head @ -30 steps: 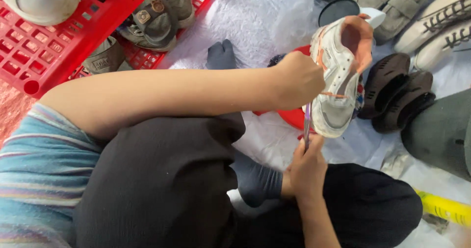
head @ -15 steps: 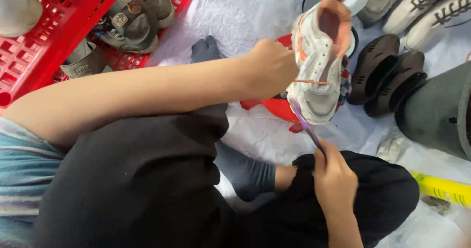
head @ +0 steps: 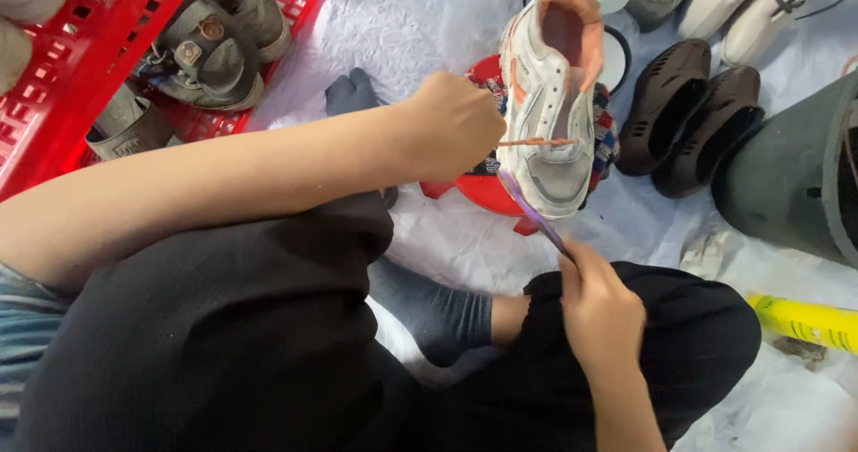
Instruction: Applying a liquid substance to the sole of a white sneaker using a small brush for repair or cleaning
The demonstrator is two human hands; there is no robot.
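A red plastic crate (head: 63,103) was seen at upper left, holding several worn grey-brown shoes (head: 201,54), one with a round metal buckle. A red tub (head: 474,188) stood on the white sheet (head: 420,23) near centre; its contents could not be told, being hidden by the white sneaker (head: 550,103).

The white sneaker, with orange lining and orange trim, was held upright over the red tub, toe down and opening up. The left hand (head: 451,126) was extended across the raised knee, its fingers closed in a fist beside the sneaker, gripping an orange lace (head: 536,142) drawn taut across the upper. The right hand (head: 601,313) was rested on the black-trousered leg below the sneaker, its fingers pinched shut on a thin purple tool (head: 532,211) angled up to the sneaker's toe.

A pair of dark brown perforated clogs (head: 679,117) lay just right of the sneaker. A yellow cylinder (head: 804,322) was noted at lower right.
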